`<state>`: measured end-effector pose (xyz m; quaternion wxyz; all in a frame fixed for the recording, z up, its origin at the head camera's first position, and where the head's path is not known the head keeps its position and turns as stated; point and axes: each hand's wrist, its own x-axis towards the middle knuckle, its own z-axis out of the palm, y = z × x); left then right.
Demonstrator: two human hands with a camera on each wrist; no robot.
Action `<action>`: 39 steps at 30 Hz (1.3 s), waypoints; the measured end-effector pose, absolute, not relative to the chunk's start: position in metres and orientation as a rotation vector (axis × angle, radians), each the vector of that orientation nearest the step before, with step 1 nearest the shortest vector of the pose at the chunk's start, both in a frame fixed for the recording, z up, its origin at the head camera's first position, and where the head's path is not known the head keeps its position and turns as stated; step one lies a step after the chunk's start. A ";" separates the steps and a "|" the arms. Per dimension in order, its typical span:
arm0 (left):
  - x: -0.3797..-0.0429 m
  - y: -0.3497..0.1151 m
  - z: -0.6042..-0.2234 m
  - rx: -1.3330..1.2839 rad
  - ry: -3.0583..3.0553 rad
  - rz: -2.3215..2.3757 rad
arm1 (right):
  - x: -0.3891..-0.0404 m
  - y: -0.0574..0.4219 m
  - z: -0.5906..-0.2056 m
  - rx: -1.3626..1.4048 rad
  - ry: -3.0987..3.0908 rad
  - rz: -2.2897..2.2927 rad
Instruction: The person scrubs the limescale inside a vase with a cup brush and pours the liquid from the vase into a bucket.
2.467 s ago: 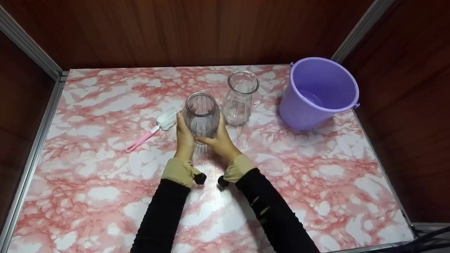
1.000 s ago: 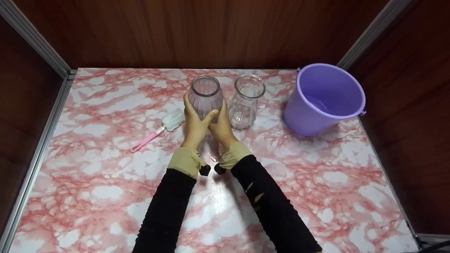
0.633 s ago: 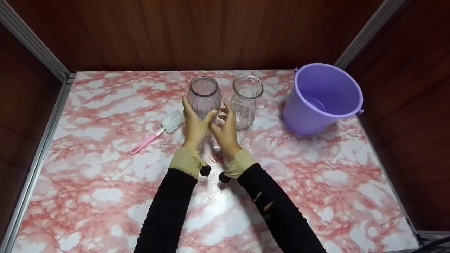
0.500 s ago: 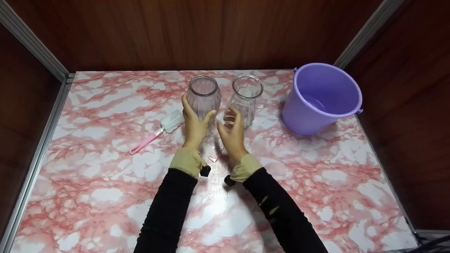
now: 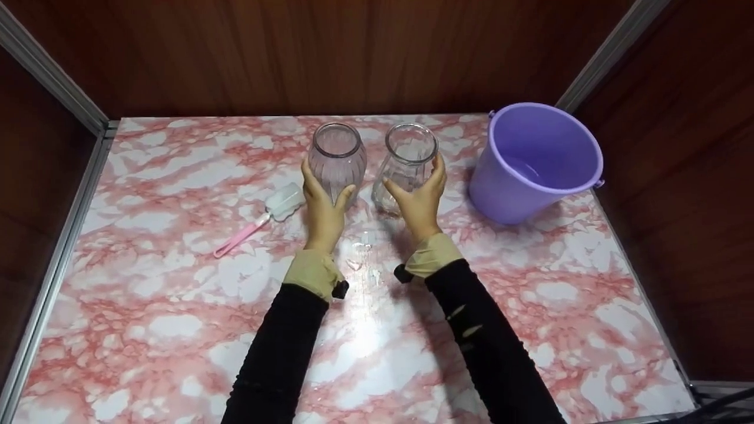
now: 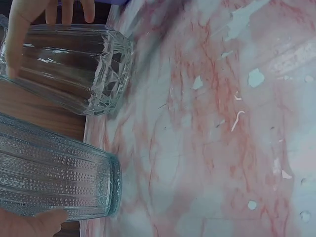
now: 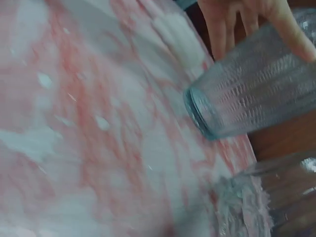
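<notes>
Two ribbed glass vases stand upright side by side on the marbled tabletop. My left hand (image 5: 325, 218) holds the rounded, faintly purple vase (image 5: 337, 168), thumb on its near right side and fingers along its left. In the left wrist view, this vase (image 6: 54, 168) shows a dotted texture between its ribs. My right hand (image 5: 421, 203) is round the clear flared vase (image 5: 403, 174), thumb in front and fingers on its right side. The clear vase's faceted base (image 6: 111, 74) rests on the table in the left wrist view.
A brush (image 5: 283, 202) with a pink handle and white sponge head lies left of the purple vase. The purple bucket (image 5: 512, 194) stands at the right. Water drops (image 5: 365, 241) dot the marbled tabletop (image 5: 171, 324). Wooden panels (image 5: 306, 59) enclose the back and sides.
Both hands first held the purple vase, which moved farther back on the table. My right hand then let go of it, moved right and took hold of the clear vase.
</notes>
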<state>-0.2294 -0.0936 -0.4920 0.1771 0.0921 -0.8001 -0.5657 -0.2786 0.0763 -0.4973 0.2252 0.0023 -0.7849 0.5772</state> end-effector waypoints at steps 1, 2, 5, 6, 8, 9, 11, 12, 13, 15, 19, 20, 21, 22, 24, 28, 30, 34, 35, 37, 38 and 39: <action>-0.230 -0.093 -0.492 0.262 -2.265 -1.602 | -0.282 0.077 -0.497 0.027 -2.191 1.630; -0.230 -0.093 -0.492 0.260 -2.265 -1.604 | -0.284 0.079 -0.497 0.046 -2.208 1.665; -0.229 -0.093 -0.493 0.273 -2.293 -1.567 | -0.289 0.081 -0.497 0.084 -2.237 1.744; -0.229 -0.093 -0.493 0.273 -2.298 -1.556 | -0.290 0.082 -0.497 0.090 -2.254 1.750; -0.228 -0.095 -0.493 0.275 -2.311 -1.523 | -0.290 0.084 -0.496 0.078 -2.300 1.721; -0.227 -0.096 -0.492 0.275 -2.316 -1.513 | -0.291 0.085 -0.495 0.086 -2.318 1.691; -0.224 -0.097 -0.492 0.276 -2.306 -1.511 | -0.291 0.087 -0.497 0.113 -2.331 1.638; -0.223 -0.097 -0.491 0.276 -2.291 -1.521 | -0.290 0.087 -0.497 0.127 -2.333 1.611; -0.221 -0.097 -0.491 0.278 -2.275 -1.531 | -0.289 0.088 -0.498 0.141 -2.333 1.584; -0.218 -0.096 -0.491 0.295 -2.234 -1.562 | -0.287 0.088 -0.501 0.164 -2.333 1.529; -0.212 -0.093 -0.494 0.352 -2.128 -1.653 | -0.279 0.086 -0.508 0.152 -2.383 1.448; -0.211 -0.092 -0.495 0.370 -2.100 -1.679 | -0.276 0.086 -0.509 0.146 -2.396 1.443; -0.209 -0.091 -0.496 0.381 -2.075 -1.701 | -0.274 0.085 -0.510 0.146 -2.405 1.442; -0.208 -0.091 -0.497 0.388 -2.055 -1.714 | -0.271 0.084 -0.511 0.148 -2.412 1.449; -0.204 -0.089 -0.500 0.392 -2.031 -1.724 | -0.266 0.082 -0.513 0.164 -2.417 1.475; -0.200 -0.085 -0.504 0.353 -2.038 -1.765 | -0.254 0.080 -0.516 0.220 -2.401 1.503; -0.198 -0.082 -0.506 0.330 -2.048 -1.808 | -0.247 0.079 -0.517 0.256 -2.392 1.494; -0.196 -0.078 -0.510 0.278 -2.071 -1.861 | -0.236 0.077 -0.521 0.323 -2.368 1.481; -0.195 -0.077 -0.511 0.253 -2.072 -1.866 | -0.233 0.076 -0.523 0.338 -2.366 1.486; -0.194 -0.075 -0.512 0.206 -2.077 -1.880 | -0.228 0.075 -0.525 0.358 -2.364 1.508; -0.194 -0.074 -0.512 0.178 -2.075 -1.892 | -0.225 0.074 -0.526 0.363 -2.367 1.523; -0.193 -0.073 -0.512 0.150 -2.074 -1.913 | -0.222 0.073 -0.527 0.370 -2.369 1.537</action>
